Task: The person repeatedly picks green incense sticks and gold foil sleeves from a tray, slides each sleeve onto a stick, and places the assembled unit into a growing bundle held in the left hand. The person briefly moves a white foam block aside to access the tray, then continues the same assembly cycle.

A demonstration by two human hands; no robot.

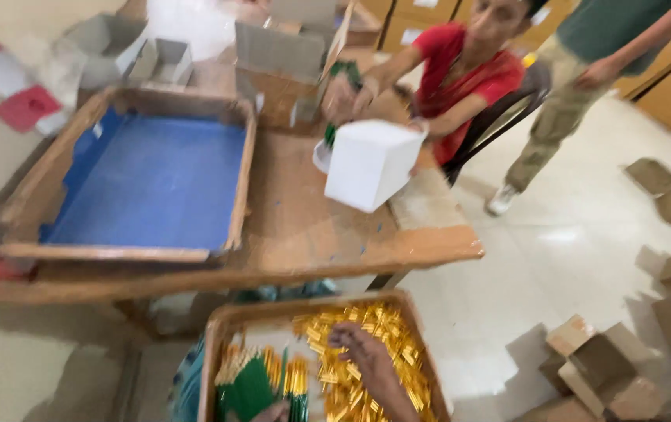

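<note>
- I take the wooden tray on my lap (218, 344) as my landmark; it sits at the bottom of the view, just below the near edge of the wooden table (335, 234).
- My right hand (363, 355) lies in the middle of that tray, fingers spread loosely over the heap of small gold metal caps (374, 328) and touching them; it grips nothing I can see.
- My left hand (273, 412) barely shows at the tray's bottom edge, beside the bundle of green pencils with gold ends (253, 383); I cannot tell whether it is open or closed.
- Beyond the tray, on the table, stands a blue-lined wooden box (155, 180), and to its right a white cardboard box (370, 160).
- Further beyond, a person in a red top (468, 70) sits with both hands at a brown carton (280, 70).
</note>
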